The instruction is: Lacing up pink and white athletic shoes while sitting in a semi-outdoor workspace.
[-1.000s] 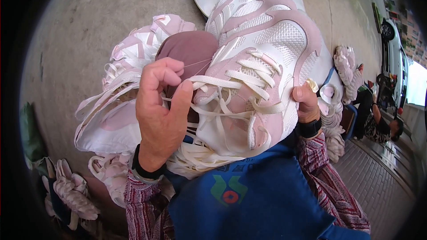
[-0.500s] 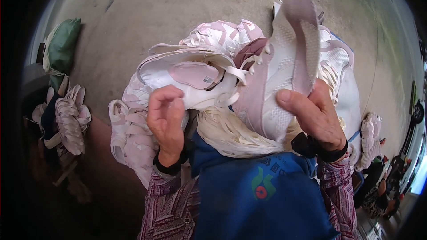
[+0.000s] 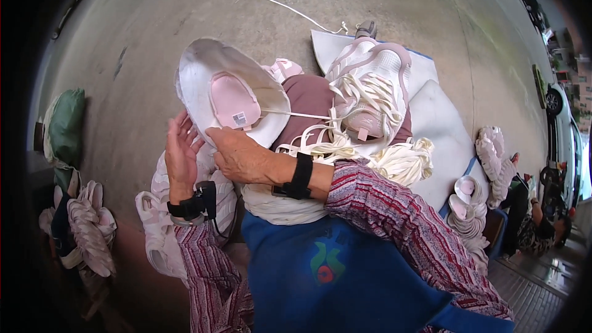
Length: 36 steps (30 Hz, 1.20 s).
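Note:
A pale shoe upper (image 3: 188,80) stands tilted at the centre left, its white inside and pink tongue (image 3: 231,98) facing me. My right hand (image 3: 237,154) reaches across my body and is closed on the upper's lower edge. Beside that edge is my left hand (image 3: 180,148), fingers apart; whether they touch the upper I cannot tell. A cream lace (image 3: 296,113) runs rightward from the upper. Toward the right, a white and pink shoe upper (image 3: 367,65) lies under loose laces, next to a lace bundle (image 3: 404,161). More cream laces (image 3: 277,203) lie at my waist.
Stacked pink and white uppers (image 3: 160,222) lie left of my lap. Farther left are a green sack (image 3: 66,126) and another stack of uppers (image 3: 91,228). At the right are a pale sheet (image 3: 438,135), more stacked uppers (image 3: 472,216) and a seated person (image 3: 533,216).
My right hand has crossed leftward from the upper it held up at the right. The upper with the pink tongue is now raised and turned toward me. The whole view has shifted.

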Available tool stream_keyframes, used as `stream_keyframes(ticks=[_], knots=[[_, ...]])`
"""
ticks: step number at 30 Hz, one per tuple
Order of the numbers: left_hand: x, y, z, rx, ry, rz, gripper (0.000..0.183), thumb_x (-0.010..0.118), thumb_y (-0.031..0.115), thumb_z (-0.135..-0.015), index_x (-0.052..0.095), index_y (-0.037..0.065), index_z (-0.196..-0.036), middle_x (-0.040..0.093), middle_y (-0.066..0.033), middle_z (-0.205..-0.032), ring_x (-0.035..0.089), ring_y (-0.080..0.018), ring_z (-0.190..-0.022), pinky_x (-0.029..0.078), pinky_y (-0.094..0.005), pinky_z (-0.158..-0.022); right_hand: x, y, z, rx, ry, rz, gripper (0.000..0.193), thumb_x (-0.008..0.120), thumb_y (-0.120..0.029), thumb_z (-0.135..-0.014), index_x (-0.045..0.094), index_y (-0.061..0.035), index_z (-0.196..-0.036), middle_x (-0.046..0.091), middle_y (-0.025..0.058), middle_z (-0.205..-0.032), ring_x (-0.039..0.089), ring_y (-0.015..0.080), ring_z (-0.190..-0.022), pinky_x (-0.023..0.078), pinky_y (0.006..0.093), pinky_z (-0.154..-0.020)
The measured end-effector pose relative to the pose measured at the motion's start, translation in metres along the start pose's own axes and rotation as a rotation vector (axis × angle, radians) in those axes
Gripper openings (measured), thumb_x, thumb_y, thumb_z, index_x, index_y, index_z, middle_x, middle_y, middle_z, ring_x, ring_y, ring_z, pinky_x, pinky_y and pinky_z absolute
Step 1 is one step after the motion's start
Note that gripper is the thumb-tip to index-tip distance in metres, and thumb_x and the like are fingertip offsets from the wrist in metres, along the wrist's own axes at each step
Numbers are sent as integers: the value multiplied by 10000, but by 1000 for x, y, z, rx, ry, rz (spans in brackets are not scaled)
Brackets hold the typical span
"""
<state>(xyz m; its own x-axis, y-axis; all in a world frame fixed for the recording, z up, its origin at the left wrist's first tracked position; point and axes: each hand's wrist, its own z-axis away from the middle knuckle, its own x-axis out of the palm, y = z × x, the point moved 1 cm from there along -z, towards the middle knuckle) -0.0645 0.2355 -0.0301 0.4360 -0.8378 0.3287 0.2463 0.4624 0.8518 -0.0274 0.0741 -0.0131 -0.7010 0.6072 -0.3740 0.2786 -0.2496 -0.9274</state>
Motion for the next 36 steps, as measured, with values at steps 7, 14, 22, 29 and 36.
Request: stream_keyframes(ticks=[7,14,22,29,36], knots=[[36,-2,22,584,313,-496,410,542,176,-935,445,-63,-1254,519,-174,-1239,502,-208,-1134,363,-340,-1014,-180,-6,108,92,861,-60,283,548,-54,-887,564,25,-1159,632,123,-984,618,182,-886,500,279,-813],[157,9,44,708,-576,-1009,258,610,44,-829,574,-1,-1081,614,-139,-1027,591,-266,-989,447,-326,-878,-215,88,186,650,738,-183,510,520,-377,-905,560,95,-1093,627,177,-952,573,213,-881,458,349,-803],[159,-37,68,663,-763,-1386,395,654,226,-816,547,27,-1140,383,-232,-1366,345,-415,-1289,291,-561,-1036,-220,39,170,443,783,-764,316,626,-149,-873,555,67,-1093,649,109,-957,633,145,-791,539,281,-690],[155,-55,121,704,-1016,-1321,153,527,198,-860,539,47,-881,535,-123,-902,504,-302,-1052,316,-588,-980,-236,22,96,315,646,-805,248,624,-101,-859,565,63,-1035,655,117,-900,652,161,-739,555,292,-656],[161,-55,120,700,-1047,-1204,201,502,200,-837,591,26,-885,601,-112,-903,581,-280,-925,368,-455,-939,-158,-47,22,262,671,-773,104,589,-52,-831,555,14,-905,577,52,-717,567,134,-578,479,276,-488]])
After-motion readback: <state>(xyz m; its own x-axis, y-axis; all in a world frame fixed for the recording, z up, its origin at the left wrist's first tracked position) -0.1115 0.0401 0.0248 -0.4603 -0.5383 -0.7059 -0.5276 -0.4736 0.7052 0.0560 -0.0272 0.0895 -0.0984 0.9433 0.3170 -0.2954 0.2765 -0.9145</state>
